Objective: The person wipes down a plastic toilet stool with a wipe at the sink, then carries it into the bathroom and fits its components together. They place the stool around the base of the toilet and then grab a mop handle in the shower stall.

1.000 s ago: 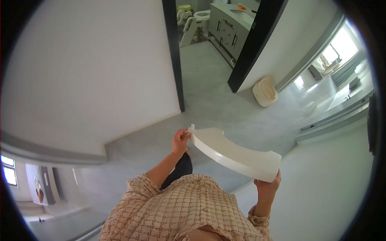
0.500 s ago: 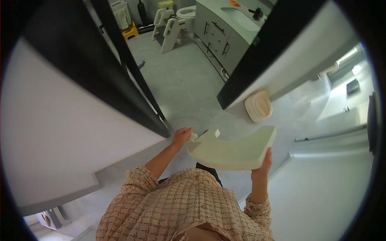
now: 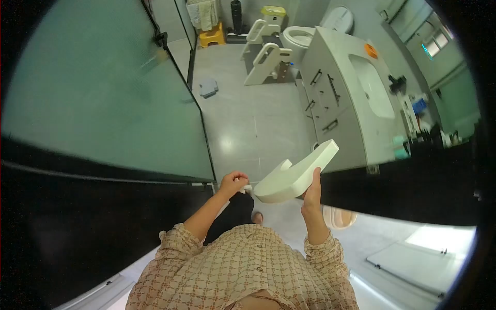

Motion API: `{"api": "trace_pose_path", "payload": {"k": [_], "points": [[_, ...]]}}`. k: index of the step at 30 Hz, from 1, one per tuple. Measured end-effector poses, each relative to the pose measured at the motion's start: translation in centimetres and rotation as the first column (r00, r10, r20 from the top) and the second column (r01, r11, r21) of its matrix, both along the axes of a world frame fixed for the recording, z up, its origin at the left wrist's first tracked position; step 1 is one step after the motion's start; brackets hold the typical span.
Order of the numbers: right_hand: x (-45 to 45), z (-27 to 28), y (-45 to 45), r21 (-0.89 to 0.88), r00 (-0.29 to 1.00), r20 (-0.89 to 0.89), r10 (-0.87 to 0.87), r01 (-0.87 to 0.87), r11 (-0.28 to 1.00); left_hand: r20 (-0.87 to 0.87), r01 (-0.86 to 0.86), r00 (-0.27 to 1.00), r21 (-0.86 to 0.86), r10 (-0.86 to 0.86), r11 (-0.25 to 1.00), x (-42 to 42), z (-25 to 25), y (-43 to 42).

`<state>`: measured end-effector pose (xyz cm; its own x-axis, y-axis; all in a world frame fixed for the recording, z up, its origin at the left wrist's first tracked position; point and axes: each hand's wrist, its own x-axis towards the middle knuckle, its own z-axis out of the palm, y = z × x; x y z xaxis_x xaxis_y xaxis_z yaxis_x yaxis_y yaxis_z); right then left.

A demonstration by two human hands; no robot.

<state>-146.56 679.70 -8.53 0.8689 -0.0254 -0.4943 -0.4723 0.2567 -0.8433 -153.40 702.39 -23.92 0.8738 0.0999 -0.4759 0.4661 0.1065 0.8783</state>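
Fingers (image 3: 239,176) on the left hand (image 3: 230,186) are curled in, pinching a small white scrap (image 3: 247,188), its edges too blurred to name. Over on the head view's other side, the right hand (image 3: 311,199) has its fingers along the edge of the white panel (image 3: 297,178); part of that grip is hidden behind the edge. And there's the panel itself, up off the floor in front of the person, tilted, its far end rising toward the cabinet (image 3: 338,116), its near end close to the left hand but apart from it. It's curved, with a scooped inner side.

Below, a patterned shirt (image 3: 258,263), dark trousers (image 3: 232,219) and a foot (image 3: 258,217) on the grey floor (image 3: 237,129). Just beyond the right hand, low down, sits a pale potty (image 3: 338,217).

Look ahead: on the left, frosted glass (image 3: 103,98); a grey thing (image 3: 208,88) lies on the floor near it. Farther back, a yellow stool (image 3: 213,36) with towels (image 3: 205,14) above, then a bin (image 3: 274,14) with a yellow rim. White steps (image 3: 267,63) stand right by the toilet (image 3: 299,36). On the right, the cabinet carries a sink (image 3: 373,85), a black tap (image 3: 397,83) and something orange (image 3: 371,50).
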Motion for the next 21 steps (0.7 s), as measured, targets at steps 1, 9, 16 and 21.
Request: {"api": "trace_pose_path", "payload": {"k": [1,9,16,21], "points": [[2.7,-0.9,0.6,-0.001,1.000,-0.007,0.025,-0.025,1.000,0.038,0.047,0.998,0.024,-0.048,0.999,2.0,-0.1,0.3],[23.0,-2.6,8.0,-0.110,0.962,-0.094,0.257,-0.267,0.957,0.226,0.432,0.860,0.153,-0.458,0.889,21.4,4.6,4.0],[35.9,-4.1,14.4,-0.231,0.895,-0.060,0.442,-0.444,0.866,0.356,0.296,0.833,0.359,-0.423,0.885,33.6,2.3,7.6],[45.9,-6.2,18.8,-0.202,0.823,-0.087,0.562,-0.567,0.799,0.316,0.207,0.894,0.337,-0.318,0.918,42.3,0.9,10.9]]}}
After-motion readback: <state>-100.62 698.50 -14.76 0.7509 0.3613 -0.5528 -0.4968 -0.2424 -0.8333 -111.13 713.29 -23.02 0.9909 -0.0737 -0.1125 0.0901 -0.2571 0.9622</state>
